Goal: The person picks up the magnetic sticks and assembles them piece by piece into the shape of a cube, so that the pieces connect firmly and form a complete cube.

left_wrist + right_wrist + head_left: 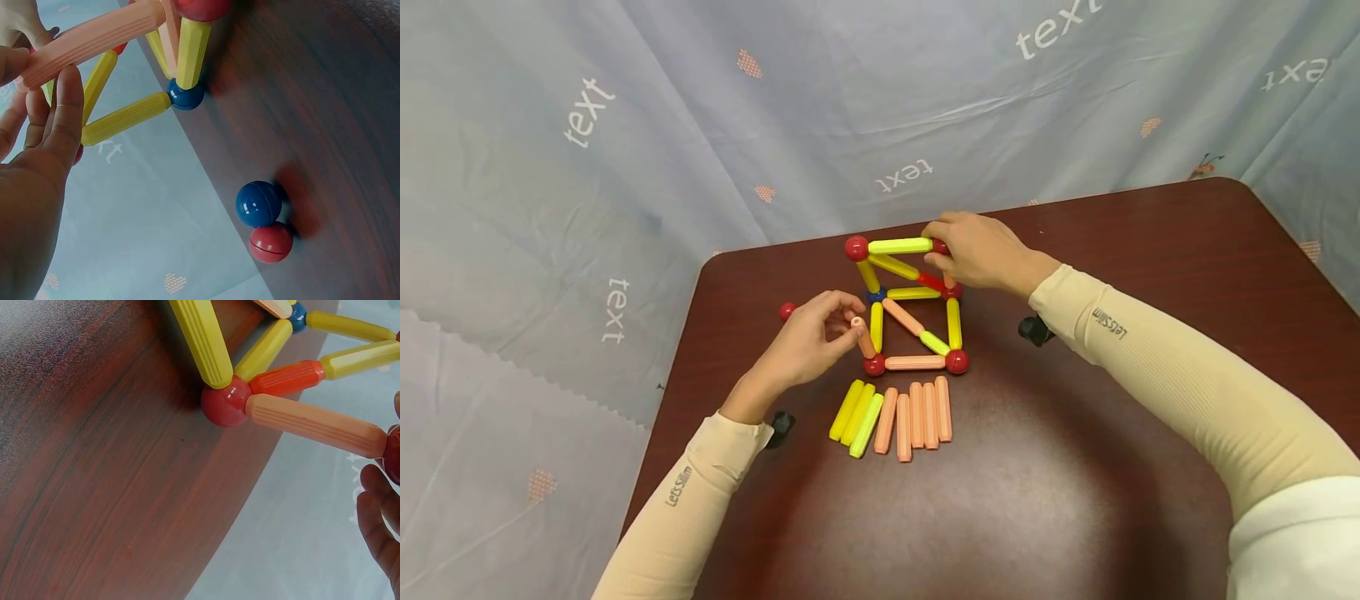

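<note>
A frame of magnetic rods and balls stands on the table, with a square base and an upright back side. My left hand (pixel 808 340) pinches a peach rod (pixel 94 44) between thumb and fingers; its lower end meets the red ball (pixel 874 365) at the front left corner. At the top right of the back side, my right hand (pixel 981 250) holds a red ball (pixel 393 453), partly hidden by the fingers. A peach upright rod (pixel 315 424) runs below that ball to another red ball (pixel 225 403). A yellow-green rod (pixel 900 246) joins the held ball to the top left red ball (pixel 857 247).
In front of the frame lies a row of loose rods: yellow ones (pixel 847 410), a yellow-green one (pixel 867 426) and several peach ones (pixel 917 417). Left of the frame, a loose blue ball (pixel 258 204) touches a red ball (pixel 271 243). A curtain (pixel 850 125) hangs behind the table.
</note>
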The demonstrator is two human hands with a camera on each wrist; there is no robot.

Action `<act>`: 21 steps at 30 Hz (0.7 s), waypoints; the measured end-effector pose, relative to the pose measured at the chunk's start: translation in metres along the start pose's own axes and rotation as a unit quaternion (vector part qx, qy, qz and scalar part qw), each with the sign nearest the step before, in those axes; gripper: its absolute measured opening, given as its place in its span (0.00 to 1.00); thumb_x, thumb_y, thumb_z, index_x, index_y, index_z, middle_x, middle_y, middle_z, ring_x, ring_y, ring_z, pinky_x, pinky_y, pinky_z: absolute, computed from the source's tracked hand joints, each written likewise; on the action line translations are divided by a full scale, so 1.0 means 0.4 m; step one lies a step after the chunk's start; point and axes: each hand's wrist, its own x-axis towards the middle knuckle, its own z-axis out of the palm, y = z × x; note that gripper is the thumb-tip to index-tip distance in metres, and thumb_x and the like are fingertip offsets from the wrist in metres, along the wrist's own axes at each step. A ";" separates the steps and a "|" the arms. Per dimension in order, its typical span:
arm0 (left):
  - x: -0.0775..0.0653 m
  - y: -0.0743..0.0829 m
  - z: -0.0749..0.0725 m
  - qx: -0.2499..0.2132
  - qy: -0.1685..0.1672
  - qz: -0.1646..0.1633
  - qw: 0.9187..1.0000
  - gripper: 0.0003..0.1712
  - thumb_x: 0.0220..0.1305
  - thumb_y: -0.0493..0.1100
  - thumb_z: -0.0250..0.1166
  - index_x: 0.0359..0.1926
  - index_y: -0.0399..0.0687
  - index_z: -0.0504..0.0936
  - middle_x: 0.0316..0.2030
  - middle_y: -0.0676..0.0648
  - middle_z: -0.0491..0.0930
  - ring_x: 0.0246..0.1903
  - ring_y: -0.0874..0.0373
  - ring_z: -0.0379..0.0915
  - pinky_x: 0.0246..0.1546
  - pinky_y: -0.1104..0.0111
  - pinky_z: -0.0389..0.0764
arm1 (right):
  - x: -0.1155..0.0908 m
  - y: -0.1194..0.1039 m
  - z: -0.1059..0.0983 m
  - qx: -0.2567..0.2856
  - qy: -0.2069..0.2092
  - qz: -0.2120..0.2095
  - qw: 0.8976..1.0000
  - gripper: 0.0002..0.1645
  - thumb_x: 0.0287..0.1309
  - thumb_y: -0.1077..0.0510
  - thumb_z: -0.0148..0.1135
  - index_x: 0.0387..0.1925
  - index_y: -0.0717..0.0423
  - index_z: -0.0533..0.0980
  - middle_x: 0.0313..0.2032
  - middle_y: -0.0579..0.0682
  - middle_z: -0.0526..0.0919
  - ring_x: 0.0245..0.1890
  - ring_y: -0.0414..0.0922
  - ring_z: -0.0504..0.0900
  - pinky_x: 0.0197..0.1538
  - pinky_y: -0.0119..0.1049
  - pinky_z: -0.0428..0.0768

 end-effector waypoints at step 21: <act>-0.010 -0.025 0.024 0.005 -0.006 0.021 1.000 0.15 0.68 0.39 0.68 0.54 0.45 0.78 0.47 0.47 0.76 0.41 0.55 0.78 0.41 0.64 0.82 | 0.015 -0.016 0.001 0.000 -0.006 0.006 1.000 0.26 0.70 0.44 0.62 0.61 0.54 0.78 0.53 0.54 0.82 0.43 0.49 0.79 0.48 0.44 0.84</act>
